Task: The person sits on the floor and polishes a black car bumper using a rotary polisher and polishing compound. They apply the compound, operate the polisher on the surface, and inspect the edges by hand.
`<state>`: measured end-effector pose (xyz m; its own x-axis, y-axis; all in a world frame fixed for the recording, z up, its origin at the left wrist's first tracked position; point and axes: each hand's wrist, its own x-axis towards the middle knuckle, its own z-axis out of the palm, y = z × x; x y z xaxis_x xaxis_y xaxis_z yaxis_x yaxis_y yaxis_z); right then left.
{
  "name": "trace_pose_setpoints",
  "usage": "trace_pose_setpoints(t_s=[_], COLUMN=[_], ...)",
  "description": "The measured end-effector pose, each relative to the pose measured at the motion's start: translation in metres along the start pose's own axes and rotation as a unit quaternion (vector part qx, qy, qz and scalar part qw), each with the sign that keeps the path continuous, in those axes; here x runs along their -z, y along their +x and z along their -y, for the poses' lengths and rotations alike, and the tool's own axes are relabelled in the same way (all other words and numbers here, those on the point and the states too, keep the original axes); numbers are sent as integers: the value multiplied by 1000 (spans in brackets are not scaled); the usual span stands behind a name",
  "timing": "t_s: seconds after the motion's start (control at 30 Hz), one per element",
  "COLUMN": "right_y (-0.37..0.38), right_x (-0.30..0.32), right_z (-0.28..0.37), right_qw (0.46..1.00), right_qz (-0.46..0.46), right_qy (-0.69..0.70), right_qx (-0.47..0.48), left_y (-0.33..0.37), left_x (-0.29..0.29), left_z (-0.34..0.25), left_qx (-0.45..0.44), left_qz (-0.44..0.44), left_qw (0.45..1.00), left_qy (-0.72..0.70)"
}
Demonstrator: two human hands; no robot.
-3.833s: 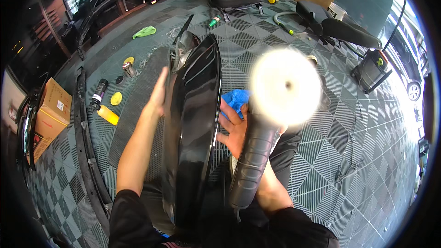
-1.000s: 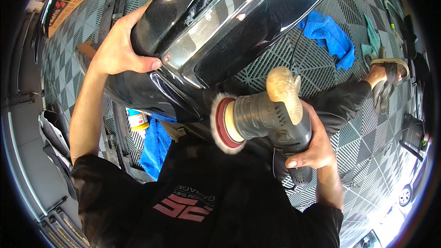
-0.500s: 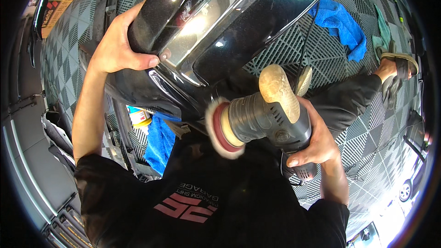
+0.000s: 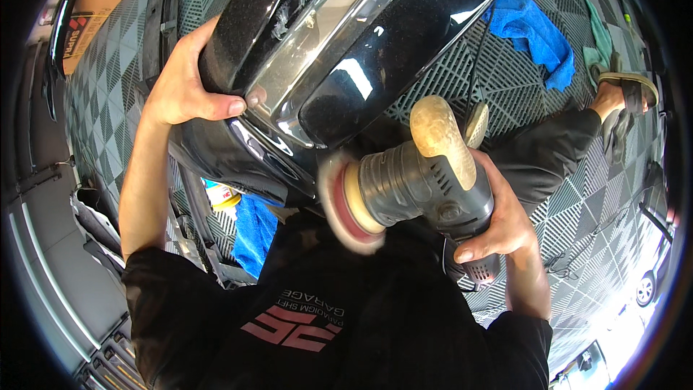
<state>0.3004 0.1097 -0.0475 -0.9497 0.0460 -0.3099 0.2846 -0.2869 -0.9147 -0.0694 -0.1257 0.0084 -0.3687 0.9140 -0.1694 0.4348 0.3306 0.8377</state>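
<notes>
My right hand (image 4: 502, 220) is wrapped around the rear body of a black polisher (image 4: 426, 188), which has a worn tan front handle. Its round pad (image 4: 350, 206), maroon and cream with a pale fuzzy face, is blurred. The pad's face is turned toward the end of a glossy black car bumper (image 4: 346, 94); whether they touch I cannot tell. My left hand (image 4: 191, 90) grips the bumper's edge at the upper left, thumb on the front surface near a clear lamp-like strip, fingers hidden behind. Whitish smears (image 4: 299, 3) mark the bumper's upper part.
A blue towel (image 4: 534, 36) lies on the grey grid floor at the upper right, with another blue towel (image 4: 254, 235) and a yellow-and-white container (image 4: 220, 195) below the bumper. A cable (image 4: 476, 58) runs upward behind the polisher. A cardboard box (image 4: 101, 7) stands at the far left.
The bumper has tilted slightly, and the reflections on it have shifted. The pad looks more blurred than before. Both hands keep their holds, with only slight movement.
</notes>
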Motion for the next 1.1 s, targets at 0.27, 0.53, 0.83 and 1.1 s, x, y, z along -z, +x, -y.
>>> trace_pose_setpoints(t_s=[0.27, 0.53, 0.83, 1.1], right_y=[-3, -2, -6, -9], right_x=[4, 8, 8, 13], right_z=[-4, -7, -4, -1], right_qw=[1000, 999, 992, 991], right_qz=[20, 24, 8, 22], right_qy=[-2, 21, 123, 132], right_qx=[19, 9, -17, 2], left_y=[4, 5, 9, 13], left_x=[-5, -5, 4, 8], left_z=[-1, -4, -12, -21], left_qx=[-2, 34, 22, -5], left_qz=[-3, 9, 9, 4], left_qw=[1000, 997, 995, 999], left_qy=[-27, -66, -94, -43])
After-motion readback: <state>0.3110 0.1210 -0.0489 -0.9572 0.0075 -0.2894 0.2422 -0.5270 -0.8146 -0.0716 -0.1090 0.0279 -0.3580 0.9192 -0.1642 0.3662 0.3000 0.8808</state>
